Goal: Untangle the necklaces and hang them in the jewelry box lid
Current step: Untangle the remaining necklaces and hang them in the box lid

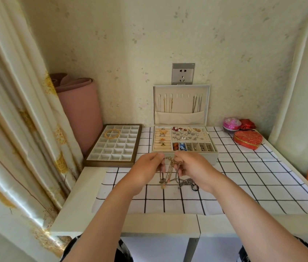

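Observation:
A tangle of gold and silver necklaces [170,170] hangs between my two hands above the checked cloth. My left hand [147,168] pinches the tangle at its top left, and my right hand [191,167] pinches it at the top right. The chains' lower ends and a dark ring pendant [194,187] lie on the cloth below. Behind my hands stands the open jewelry box [213,157]. Its upright lid [207,103] has a row of hooks, with thin gold chains [168,105] hanging at the left and darker chains [196,104] at the right, their ends tucked into the lid pocket.
A divided tray [136,157] with a gold bangle coil [112,133] sits left of the box. A red heart-shaped case [247,141] and small pink and red boxes [231,124] stand at the back right. A pink roll [81,110] and a curtain [17,129] fill the left.

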### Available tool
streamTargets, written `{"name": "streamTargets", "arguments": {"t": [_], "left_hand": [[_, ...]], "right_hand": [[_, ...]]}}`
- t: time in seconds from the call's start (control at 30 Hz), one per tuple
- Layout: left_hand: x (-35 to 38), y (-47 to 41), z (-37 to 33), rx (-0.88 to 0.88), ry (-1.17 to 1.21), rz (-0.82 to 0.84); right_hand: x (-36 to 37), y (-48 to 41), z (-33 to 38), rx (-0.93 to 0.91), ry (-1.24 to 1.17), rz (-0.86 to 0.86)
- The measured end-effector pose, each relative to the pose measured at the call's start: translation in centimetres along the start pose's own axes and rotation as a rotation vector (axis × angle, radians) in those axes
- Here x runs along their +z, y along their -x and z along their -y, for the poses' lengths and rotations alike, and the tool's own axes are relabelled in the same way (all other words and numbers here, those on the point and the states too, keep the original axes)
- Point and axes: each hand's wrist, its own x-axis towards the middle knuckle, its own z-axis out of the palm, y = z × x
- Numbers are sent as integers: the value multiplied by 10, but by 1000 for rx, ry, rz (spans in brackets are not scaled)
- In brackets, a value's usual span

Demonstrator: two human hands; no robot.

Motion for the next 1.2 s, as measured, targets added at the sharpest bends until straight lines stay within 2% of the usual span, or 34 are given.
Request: {"name": "streamTargets", "arguments": {"t": [0.07, 0.13, 0.23, 0.33, 0.4, 0.5, 0.6, 0.77, 0.9, 1.0, 1.1, 1.2], "left_hand": [[1, 2, -3, -69, 172, 26], [-1, 5, -6, -119, 115, 14], [-6, 7, -2, -85, -210, 5], [-11, 11, -6, -45, -210, 70], [-13, 16, -13, -3, -211, 60], [-18, 16, -12, 14, -235, -46], [-21, 9, -4, -34, -203, -121], [-17, 2, 0, -104, -31, -173], [-16, 6, -6, -102, -112, -168], [-13, 15, -15, -33, -98, -102], [-13, 16, -14, 22, -100, -95], [-14, 12, -11, 0, 104, -85]], "right_hand": [[-5, 4, 0, -34, 230, 15], [-10, 8, 2, -33, 347, -9], [-13, 8, 5, -15, 61, 16], [-16, 4, 7, 46, -241, 80], [-16, 2, 7, 58, -186, 80], [-16, 4, 4, 50, 198, -24], [-17, 5, 3, 60, 281, -81], [-15, 1, 0, -38, 206, -156], [-12, -2, -3, -76, 50, -223], [-8, -3, -5, -76, -108, -169], [-5, -1, -2, -72, -169, -142], [-4, 3, 0, -68, -78, -98]]}}
